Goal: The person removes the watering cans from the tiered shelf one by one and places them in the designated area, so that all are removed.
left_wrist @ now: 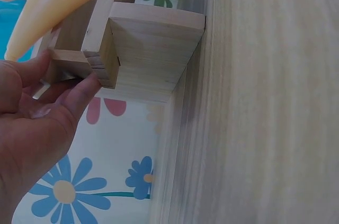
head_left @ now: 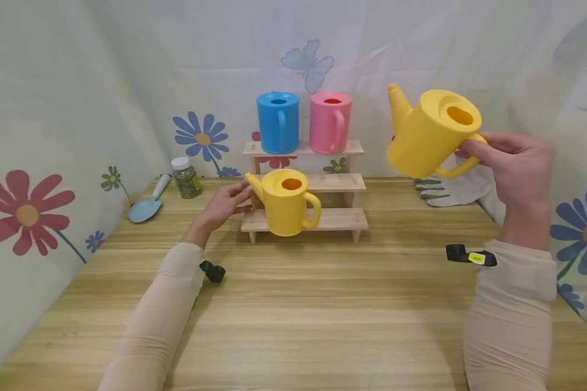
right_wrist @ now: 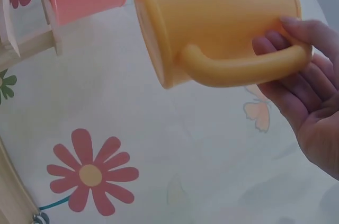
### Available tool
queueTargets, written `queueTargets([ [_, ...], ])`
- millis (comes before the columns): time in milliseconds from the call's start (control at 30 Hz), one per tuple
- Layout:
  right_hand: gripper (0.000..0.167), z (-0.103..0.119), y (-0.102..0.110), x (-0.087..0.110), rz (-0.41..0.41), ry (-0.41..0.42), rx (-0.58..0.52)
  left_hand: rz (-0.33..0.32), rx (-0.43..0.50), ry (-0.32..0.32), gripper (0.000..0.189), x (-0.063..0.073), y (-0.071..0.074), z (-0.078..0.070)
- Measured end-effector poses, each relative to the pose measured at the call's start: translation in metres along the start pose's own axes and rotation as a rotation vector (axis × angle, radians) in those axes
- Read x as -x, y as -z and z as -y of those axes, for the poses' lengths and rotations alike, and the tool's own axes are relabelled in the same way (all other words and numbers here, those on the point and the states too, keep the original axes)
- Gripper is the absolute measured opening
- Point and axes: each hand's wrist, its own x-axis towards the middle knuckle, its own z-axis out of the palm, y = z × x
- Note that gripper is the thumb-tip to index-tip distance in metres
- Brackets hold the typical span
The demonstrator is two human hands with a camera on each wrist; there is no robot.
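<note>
My right hand (head_left: 523, 163) grips the handle of a yellow watering can (head_left: 423, 136) and holds it up in the air, tilted, right of a three-step wooden stand (head_left: 318, 220). In the right wrist view, fingers curl round the handle of this watering can (right_wrist: 222, 28). At the stand's left side, my left hand (head_left: 225, 205) pinches the end of a step between thumb and fingers, as the left wrist view of the stand (left_wrist: 153, 38) shows. A second yellow watering can (head_left: 286, 209) sits upright on the bottom step, its spout close to the left fingers.
On the top step stand a blue watering can (head_left: 274, 127) and a pink watering can (head_left: 328, 127). A light blue trowel (head_left: 149, 206) and a white-capped jar (head_left: 187, 179) lie at the back left. Gloves (head_left: 455, 187) rest at the back right, near the printed curtain.
</note>
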Motion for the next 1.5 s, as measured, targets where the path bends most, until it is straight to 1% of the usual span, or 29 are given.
queueTargets([
  [67, 0.033, 0.0, -0.002, -0.002, -0.075, -0.026, 0.008, -0.005, 0.005, 0.003, 0.053, 0.0, 0.001, 0.0],
  [133, 0.035, -0.001, -0.006, -0.003, -0.128, -0.078, 0.038, -0.004, 0.007, 0.004, 0.053, 0.001, 0.002, -0.001],
  [200, 0.036, -0.006, -0.012, -0.004, -0.157, -0.134, 0.085, -0.003, 0.004, 0.003, 0.053, 0.0, 0.002, -0.001],
  [267, 0.034, -0.015, -0.02, -0.005, -0.184, -0.193, 0.134, -0.005, 0.008, 0.003, 0.052, 0.001, 0.002, -0.001],
  [333, 0.031, -0.028, -0.026, -0.006, -0.203, -0.243, 0.188, -0.003, 0.011, 0.001, 0.052, 0.001, 0.002, -0.001],
  [467, 0.026, -0.059, -0.032, -0.004, -0.271, -0.331, 0.231, 0.005, 0.014, -0.005, 0.051, 0.003, 0.001, 0.0],
  [600, 0.024, -0.092, -0.034, -0.001, -0.34, -0.389, 0.32, 0.006, -0.002, -0.013, 0.051, 0.003, 0.002, -0.001],
  [667, 0.024, -0.107, -0.034, 0.002, -0.36, -0.416, 0.369, 0.003, -0.011, -0.017, 0.052, 0.003, 0.003, 0.0],
  [767, 0.027, -0.127, -0.034, 0.006, -0.37, -0.471, 0.408, 0.002, -0.015, -0.022, 0.053, 0.003, 0.003, 0.0],
  [900, 0.034, -0.148, -0.034, 0.016, -0.36, -0.568, 0.425, 0.007, 0.004, -0.019, 0.051, 0.003, 0.001, 0.0],
  [967, 0.036, -0.158, -0.035, 0.021, -0.363, -0.615, 0.41, 0.01, 0.011, -0.015, 0.05, 0.003, 0.0, 0.001],
  [1067, 0.033, -0.172, -0.038, 0.024, -0.372, -0.661, 0.372, 0.009, 0.019, -0.009, 0.049, 0.002, -0.001, 0.003],
  [1167, 0.032, -0.186, -0.044, 0.025, -0.358, -0.675, 0.394, 0.011, 0.022, -0.013, 0.05, 0.002, 0.0, 0.003],
  [1267, 0.034, -0.195, -0.052, 0.025, -0.31, -0.678, 0.461, 0.009, 0.027, -0.019, 0.051, 0.001, 0.0, 0.003],
  [1333, 0.035, -0.2, -0.058, 0.026, -0.28, -0.664, 0.517, 0.008, 0.026, -0.023, 0.052, 0.001, 0.0, 0.002],
  [1400, 0.034, -0.203, -0.062, 0.026, -0.269, -0.651, 0.542, 0.009, 0.025, -0.025, 0.053, 0.001, 0.001, 0.002],
  [1500, 0.032, -0.208, -0.064, 0.026, -0.28, -0.643, 0.544, 0.001, 0.017, -0.02, 0.053, 0.001, 0.001, 0.002],
])
